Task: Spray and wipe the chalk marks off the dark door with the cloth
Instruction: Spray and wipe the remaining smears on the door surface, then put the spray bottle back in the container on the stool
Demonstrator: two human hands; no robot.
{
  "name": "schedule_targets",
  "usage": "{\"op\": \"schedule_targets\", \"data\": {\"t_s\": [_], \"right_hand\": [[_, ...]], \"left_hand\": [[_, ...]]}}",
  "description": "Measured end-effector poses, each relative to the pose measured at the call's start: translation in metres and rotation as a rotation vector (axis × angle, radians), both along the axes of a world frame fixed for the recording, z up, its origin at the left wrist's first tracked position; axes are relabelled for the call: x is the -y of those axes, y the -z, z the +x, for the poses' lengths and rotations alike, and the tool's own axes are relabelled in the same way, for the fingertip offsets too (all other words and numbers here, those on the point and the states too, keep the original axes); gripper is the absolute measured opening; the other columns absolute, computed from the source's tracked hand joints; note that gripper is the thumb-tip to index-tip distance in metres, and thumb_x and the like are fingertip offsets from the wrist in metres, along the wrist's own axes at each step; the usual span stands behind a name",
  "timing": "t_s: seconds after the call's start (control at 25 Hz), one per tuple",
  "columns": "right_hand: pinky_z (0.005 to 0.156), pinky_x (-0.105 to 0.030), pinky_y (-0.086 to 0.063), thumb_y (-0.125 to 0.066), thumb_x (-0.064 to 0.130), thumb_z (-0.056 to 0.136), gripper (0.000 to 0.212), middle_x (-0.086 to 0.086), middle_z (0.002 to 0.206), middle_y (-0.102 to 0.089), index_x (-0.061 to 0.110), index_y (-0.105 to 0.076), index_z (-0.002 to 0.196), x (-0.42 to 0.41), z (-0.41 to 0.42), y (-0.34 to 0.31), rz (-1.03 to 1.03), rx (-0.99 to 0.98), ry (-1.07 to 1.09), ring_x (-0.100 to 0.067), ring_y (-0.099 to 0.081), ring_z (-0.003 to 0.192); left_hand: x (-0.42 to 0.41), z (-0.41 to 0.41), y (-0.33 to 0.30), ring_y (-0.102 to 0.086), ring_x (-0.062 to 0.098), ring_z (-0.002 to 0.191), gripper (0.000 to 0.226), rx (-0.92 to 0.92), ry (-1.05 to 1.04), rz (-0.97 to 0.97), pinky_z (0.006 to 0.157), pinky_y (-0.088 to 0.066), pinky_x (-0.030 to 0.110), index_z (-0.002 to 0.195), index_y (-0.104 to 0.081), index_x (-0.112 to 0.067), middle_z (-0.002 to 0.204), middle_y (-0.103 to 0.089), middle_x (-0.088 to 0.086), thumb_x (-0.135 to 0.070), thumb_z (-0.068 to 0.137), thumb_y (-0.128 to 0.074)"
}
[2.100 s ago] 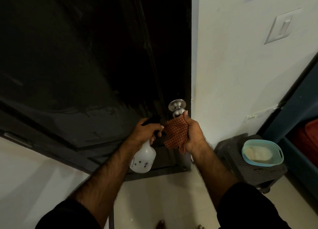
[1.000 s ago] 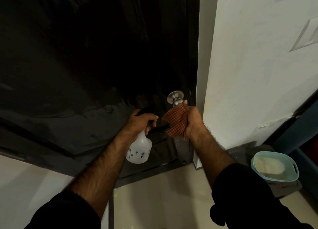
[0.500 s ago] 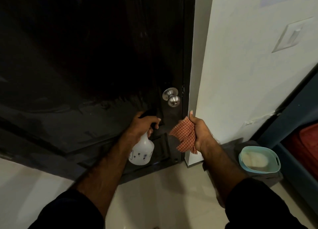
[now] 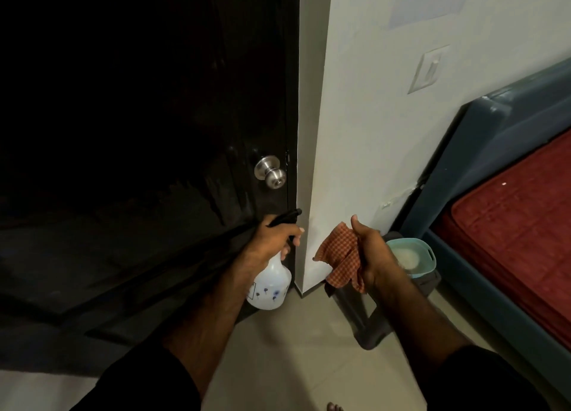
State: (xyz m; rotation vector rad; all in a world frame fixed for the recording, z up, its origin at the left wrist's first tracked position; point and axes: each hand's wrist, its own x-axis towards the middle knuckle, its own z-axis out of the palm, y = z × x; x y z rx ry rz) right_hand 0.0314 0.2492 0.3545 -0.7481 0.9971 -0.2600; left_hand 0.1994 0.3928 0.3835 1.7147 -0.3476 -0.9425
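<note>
Cloth soft and limp, bunched in right hand fist clear of door; left hand wraps light plastic spray bottle neck, likely best hold.

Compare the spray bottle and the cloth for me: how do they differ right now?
The spray bottle is rigid white plastic with a black trigger head; the cloth is soft, crumpled red-checked fabric. The bottle hangs in front of the dark door, gripped at its neck by the left hand; the cloth hangs before the white wall, bunched in the right hand. Neither touches the door.
</note>
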Motion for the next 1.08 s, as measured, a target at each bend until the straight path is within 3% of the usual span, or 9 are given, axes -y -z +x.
{"op": "schedule_targets", "data": {"t_s": [0.2,0.32,0.4,0.52,0.64,1.0,1.08], "right_hand": [[0.106,-0.055,-0.055,-0.068,0.028,0.088,0.035,-0.013,0.126,-0.072,0.015,-0.068,0.121,0.001,0.067,-0.034,-0.345,0.037,-0.048,-0.036,-0.068,0.117],[0.09,-0.04,-0.06,-0.063,0.014,0.095,0.017,-0.01,0.115,-0.073,0.012,-0.07,0.11,-0.003,0.117,-0.045,-0.536,0.053,-0.065,-0.031,-0.069,0.11],[0.087,-0.034,-0.06,-0.064,0.022,0.098,0.022,-0.007,0.115,-0.073,0.015,-0.072,0.116,-0.005,0.145,-0.037,-0.684,0.055,-0.061,-0.024,-0.07,0.105],[0.093,-0.037,-0.062,-0.065,0.044,0.097,0.037,-0.002,0.118,-0.074,0.024,-0.075,0.127,-0.005,0.165,-0.015,-0.828,-0.027,-0.098,-0.021,-0.072,0.107],[0.091,-0.034,-0.061,-0.063,0.03,0.106,0.029,-0.003,0.117,-0.077,0.016,-0.076,0.128,-0.002,0.154,-0.001,-0.808,-0.114,-0.17,-0.021,-0.072,0.106],[0.097,-0.046,-0.063,-0.069,0.027,0.105,0.025,-0.005,0.116,-0.076,0.015,-0.074,0.125,0.112,0.05,0.062,-0.689,-0.258,-0.176,-0.023,-0.073,0.103],[0.098,-0.048,-0.062,-0.071,0.027,0.103,0.025,-0.005,0.115,-0.077,0.014,-0.075,0.125,0.155,0.025,0.077,-0.643,-0.264,-0.183,-0.025,-0.073,0.105]], "left_hand": [[-0.004,0.028,-0.007,-0.045,0.015,0.043,0.009,0.046,-0.092,-0.019,0.044,-0.038,0.028,0.085,-0.071,-0.004,0.074,-0.067,0.012,-0.011,0.09,-0.074],[-0.015,0.054,-0.017,-0.043,0.015,0.042,0.016,0.093,-0.146,-0.03,0.043,-0.036,0.025,0.076,-0.069,-0.005,0.072,-0.065,0.013,-0.01,0.091,-0.072],[-0.023,0.07,-0.024,-0.042,0.014,0.04,0.018,0.094,-0.217,-0.034,0.043,-0.034,0.023,0.073,-0.068,-0.009,0.067,-0.064,0.009,-0.009,0.091,-0.072],[-0.032,0.084,-0.026,-0.041,0.013,0.039,0.018,0.107,-0.27,-0.031,0.043,-0.034,0.023,0.073,-0.068,-0.011,0.064,-0.064,0.006,-0.008,0.09,-0.072],[-0.031,0.087,-0.019,-0.041,0.014,0.04,0.017,0.104,-0.256,-0.028,0.044,-0.033,0.023,0.073,-0.069,-0.009,0.065,-0.064,0.006,-0.008,0.09,-0.072],[0.067,0.016,0.049,-0.043,0.014,0.043,0.004,0.026,-0.197,0.021,0.044,-0.036,0.024,0.09,-0.07,-0.005,0.075,-0.068,0.01,-0.006,0.09,-0.074],[0.11,-0.009,0.071,-0.045,0.013,0.042,0.018,0.008,-0.223,0.038,0.042,-0.038,0.024,0.102,-0.069,0.0,0.077,-0.069,0.012,-0.005,0.086,-0.075]]}}
